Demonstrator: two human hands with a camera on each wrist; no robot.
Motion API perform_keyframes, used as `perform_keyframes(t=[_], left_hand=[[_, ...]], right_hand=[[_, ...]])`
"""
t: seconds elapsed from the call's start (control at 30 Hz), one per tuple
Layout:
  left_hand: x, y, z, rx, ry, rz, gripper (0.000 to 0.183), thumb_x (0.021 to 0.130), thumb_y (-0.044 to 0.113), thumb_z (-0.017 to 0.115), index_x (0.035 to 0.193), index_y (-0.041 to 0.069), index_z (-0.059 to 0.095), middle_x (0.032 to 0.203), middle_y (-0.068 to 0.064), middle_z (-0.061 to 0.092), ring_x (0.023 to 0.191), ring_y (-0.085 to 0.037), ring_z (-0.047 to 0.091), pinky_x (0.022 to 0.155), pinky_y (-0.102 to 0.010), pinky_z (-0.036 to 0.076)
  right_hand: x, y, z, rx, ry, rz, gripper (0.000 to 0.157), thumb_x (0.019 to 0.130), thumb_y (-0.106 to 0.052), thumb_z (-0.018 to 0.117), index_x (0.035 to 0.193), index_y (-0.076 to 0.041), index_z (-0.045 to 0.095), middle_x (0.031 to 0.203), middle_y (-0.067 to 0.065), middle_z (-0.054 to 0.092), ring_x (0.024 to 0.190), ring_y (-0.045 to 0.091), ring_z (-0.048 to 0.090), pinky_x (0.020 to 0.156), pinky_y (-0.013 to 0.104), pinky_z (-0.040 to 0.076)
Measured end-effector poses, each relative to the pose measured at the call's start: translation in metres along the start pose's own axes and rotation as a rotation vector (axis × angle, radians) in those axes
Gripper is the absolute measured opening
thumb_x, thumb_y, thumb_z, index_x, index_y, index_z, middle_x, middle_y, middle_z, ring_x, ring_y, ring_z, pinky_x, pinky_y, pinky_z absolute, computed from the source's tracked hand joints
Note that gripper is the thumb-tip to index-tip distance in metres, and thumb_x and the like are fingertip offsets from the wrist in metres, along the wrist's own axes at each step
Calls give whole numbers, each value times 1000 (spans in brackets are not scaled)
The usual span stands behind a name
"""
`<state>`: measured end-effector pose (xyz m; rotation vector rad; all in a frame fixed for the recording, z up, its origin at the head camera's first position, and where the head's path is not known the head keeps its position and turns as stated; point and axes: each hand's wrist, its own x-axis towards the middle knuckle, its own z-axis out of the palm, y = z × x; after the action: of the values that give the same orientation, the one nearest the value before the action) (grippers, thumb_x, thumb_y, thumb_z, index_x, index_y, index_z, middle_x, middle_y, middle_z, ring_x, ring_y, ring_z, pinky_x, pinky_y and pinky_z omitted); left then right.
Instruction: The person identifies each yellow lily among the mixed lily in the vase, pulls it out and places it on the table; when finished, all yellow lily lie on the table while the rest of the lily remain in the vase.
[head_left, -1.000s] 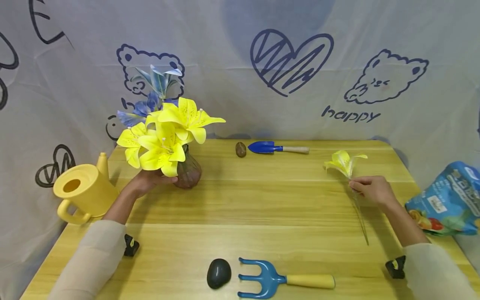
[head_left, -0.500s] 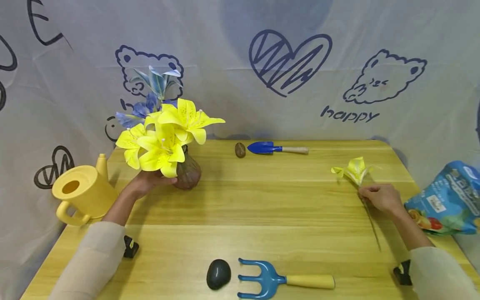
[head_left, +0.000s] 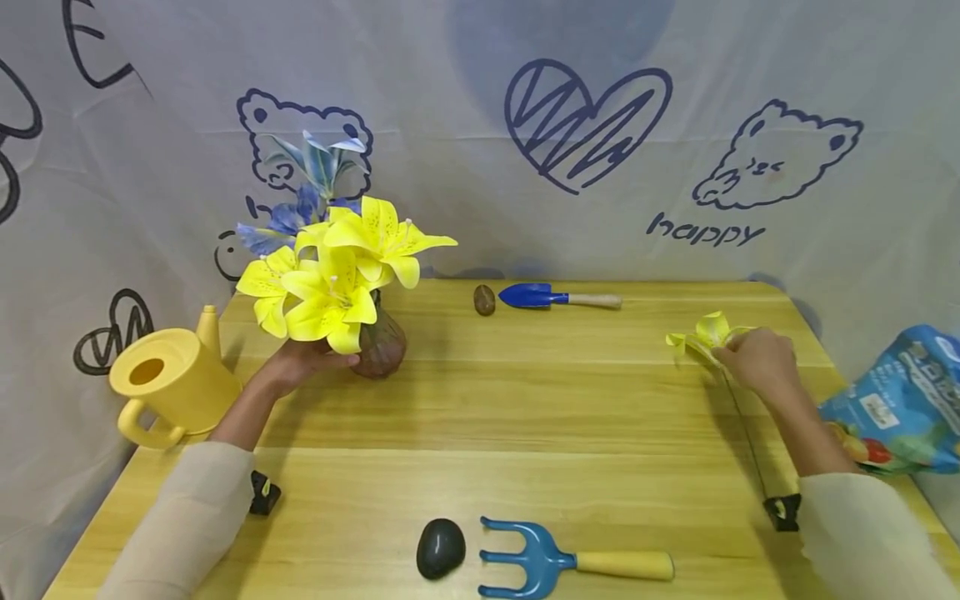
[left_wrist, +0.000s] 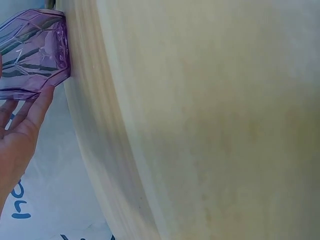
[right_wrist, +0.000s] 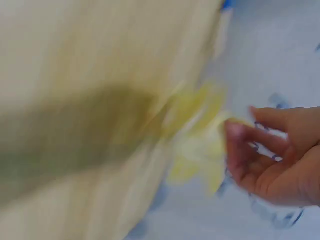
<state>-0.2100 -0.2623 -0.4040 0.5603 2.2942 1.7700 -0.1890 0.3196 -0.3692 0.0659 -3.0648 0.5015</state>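
On the left of the head view, my left hand (head_left: 303, 364) holds the side of a translucent purple glass vase (head_left: 384, 346). Stems show through the vase wall (left_wrist: 35, 52) in the left wrist view, with fingers along one side. Yellow lilies (head_left: 333, 296) and blue flowers (head_left: 300, 212) fill its top and partly cover that hand. At the right, a single yellow lily (head_left: 705, 335) lies with its thin stem pointing toward the front. My right hand (head_left: 761, 362) is beside its bloom, fingers loosely bent. The right wrist view shows a blurred lily (right_wrist: 195, 135) just off the fingertips.
A yellow watering can (head_left: 176, 379) stands at the left edge. At the back lie a brown stone (head_left: 484, 300) and a blue trowel (head_left: 532, 296). In front are a black stone (head_left: 441, 548) and a blue hand fork (head_left: 536, 558). A blue bag (head_left: 892, 408) is at the right.
My right hand held the lily's stem and moved slightly right with it; now it has let go and shifted up beside the bloom. The left hand stays at the vase.
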Motion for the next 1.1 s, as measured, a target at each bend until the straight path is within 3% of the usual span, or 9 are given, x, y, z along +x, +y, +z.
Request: perform_keyframes(t=[0.1,0.2,0.37,0.53,0.67,0.8,0.9,1.0,1.1], left_hand=[[0,0,2,-5,7,1,58,77,-6,63,127,9,39,119,-6,45,105,-13,47,81,-24,44],[1,0,4,-11,10,8,60,76,-6,63,128,8,38,120,-2,45,108,-11,46,82,-23,43],[2,-2,4,-10,6,18,62,76,-6,64,130,9,37,122,-1,44,109,-11,45,82,-23,44],[-1,-13,0,-16,8,-26,57,75,-5,65,124,11,41,116,-3,47,101,-12,49,76,-26,46],[-1,-20,-2,-21,-7,-21,53,76,-2,65,122,11,42,112,-7,48,97,-15,50,75,-29,47],[0,-21,-3,-7,-5,-4,56,76,1,67,124,12,41,114,-8,46,98,-16,48,73,-29,47],[-1,-20,-3,-5,6,-1,56,75,1,68,124,12,41,116,-9,45,98,-17,47,73,-28,47],[-3,-18,-3,14,8,-1,59,75,1,67,126,13,40,120,-8,44,102,-16,46,74,-27,46],[-4,-20,-3,32,8,-2,58,76,2,67,126,13,40,118,-8,44,100,-16,46,74,-27,46]], right_hand=[[10,-47,5,245,100,-28,34,87,-30,55,88,1,68,75,14,65,75,31,61,70,40,45],[23,-99,21,546,135,-77,35,83,-34,60,96,-2,67,82,12,66,73,21,62,58,25,48],[38,-189,56,918,26,-197,30,80,-29,64,98,-4,67,87,7,66,77,16,60,67,26,49],[49,-269,91,1135,-123,-258,30,81,-24,64,102,-3,66,92,5,66,83,16,61,74,31,49],[53,-313,104,1197,-130,-261,25,81,-22,64,96,-2,68,86,8,67,80,12,61,73,27,49],[51,-338,101,1166,-56,-314,22,80,-20,66,89,0,68,76,13,66,57,8,53,60,21,46],[45,-349,93,1145,-6,-339,21,79,-14,66,92,2,66,76,14,65,54,11,52,57,20,45],[45,-354,95,1112,42,-317,20,78,-10,67,95,1,64,81,10,65,68,11,58,63,20,47],[51,-354,108,1096,89,-275,16,77,-13,68,86,0,65,70,7,63,58,9,53,55,20,44]])
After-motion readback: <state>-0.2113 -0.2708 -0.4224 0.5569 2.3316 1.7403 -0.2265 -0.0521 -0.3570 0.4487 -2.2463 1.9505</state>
